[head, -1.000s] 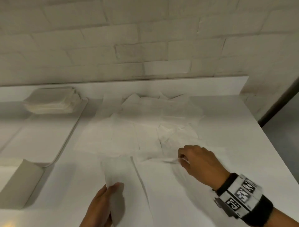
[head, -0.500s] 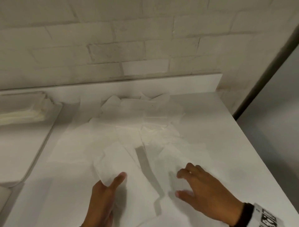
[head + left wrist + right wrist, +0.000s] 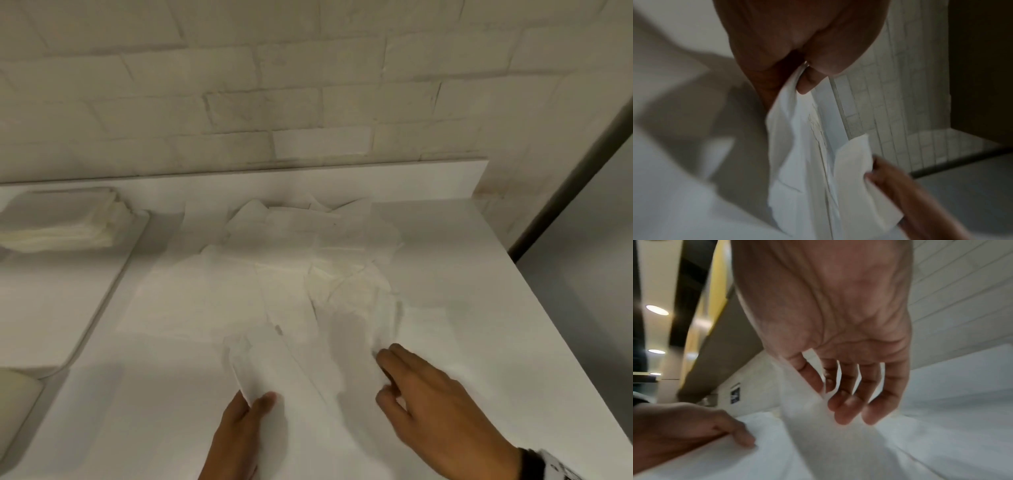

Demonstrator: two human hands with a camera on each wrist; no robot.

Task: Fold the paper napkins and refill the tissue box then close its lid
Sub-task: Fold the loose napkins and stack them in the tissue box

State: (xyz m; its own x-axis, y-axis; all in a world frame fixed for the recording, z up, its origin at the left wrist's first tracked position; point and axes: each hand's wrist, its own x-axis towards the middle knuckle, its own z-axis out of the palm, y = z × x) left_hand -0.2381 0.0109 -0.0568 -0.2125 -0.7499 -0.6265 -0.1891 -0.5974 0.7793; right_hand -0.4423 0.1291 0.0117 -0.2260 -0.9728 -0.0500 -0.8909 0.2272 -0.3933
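Note:
A white paper napkin (image 3: 274, 370) hangs lifted between my two hands near the table's front. My left hand (image 3: 258, 401) pinches its near left corner between thumb and fingers, shown close in the left wrist view (image 3: 801, 76). My right hand (image 3: 387, 373) holds the opposite edge, thumb under and fingers over the paper (image 3: 873, 168); its fingers (image 3: 840, 402) hang only loosely bent. Behind lies a loose pile of unfolded napkins (image 3: 308, 260). A stack of folded napkins (image 3: 58, 222) sits at the far left. A beige box-like object (image 3: 17, 404) is cut off at the left edge.
The folded stack rests on a white tray (image 3: 51, 308) along the left side. A white brick wall (image 3: 308, 102) and a raised ledge (image 3: 274, 185) close the back. The table's right edge (image 3: 548, 325) drops away to grey floor.
My right hand has drawn back from the pile's near edge towards me. The napkin in my left hand has risen off the table, and the view has swung slightly right.

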